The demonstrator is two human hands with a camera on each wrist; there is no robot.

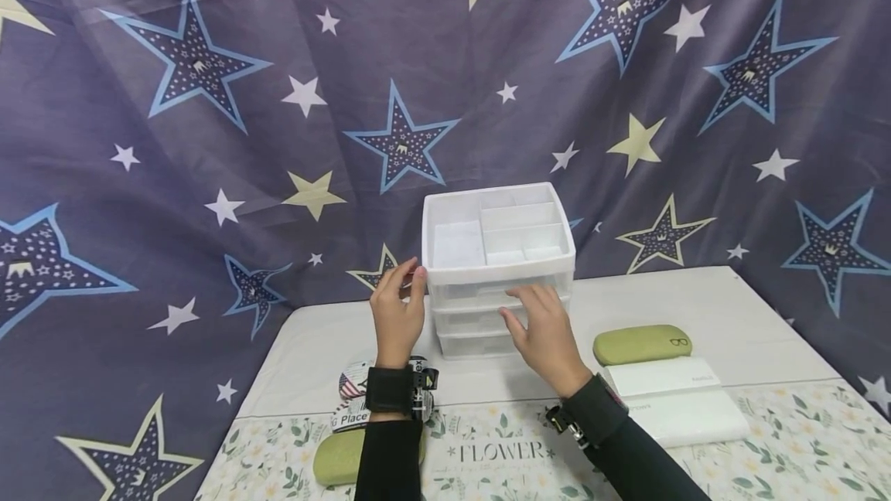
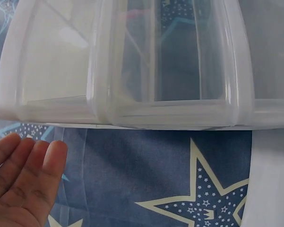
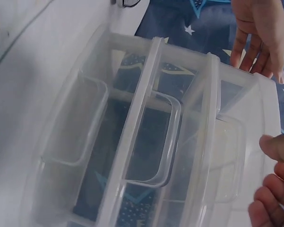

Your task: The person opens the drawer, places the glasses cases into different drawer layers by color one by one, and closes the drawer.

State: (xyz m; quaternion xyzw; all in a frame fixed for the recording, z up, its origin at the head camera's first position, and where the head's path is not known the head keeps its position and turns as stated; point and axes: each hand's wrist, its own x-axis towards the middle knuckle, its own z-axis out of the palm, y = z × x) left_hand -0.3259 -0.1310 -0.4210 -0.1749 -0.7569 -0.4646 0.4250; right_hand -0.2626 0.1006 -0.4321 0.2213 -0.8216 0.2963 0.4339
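Note:
A white plastic drawer unit (image 1: pixel 469 323) with several clear drawers stands at the back of the table. Its top is an open tray (image 1: pixel 455 215) split into compartments. My left hand (image 1: pixel 398 319) is at the unit's upper left side; in the left wrist view its fingers (image 2: pixel 54 161) are extended just beside the wall, gripping nothing. In front of the upper drawers is my right hand (image 1: pixel 546 331), thumb and fingers apart and loosely bent. The right wrist view shows that hand (image 3: pixel 276 194) near the top drawer, holding nothing; whether it touches the front, I cannot tell.
A green glasses case (image 1: pixel 643 344) and white boxes (image 1: pixel 678 400) lie at right. At left, partly behind my left arm, are another green case (image 1: pixel 337 458) and a printed item (image 1: pixel 355 397). A floral mat (image 1: pixel 501 416) covers the table's front; a star-patterned curtain (image 1: pixel 244 153) hangs behind.

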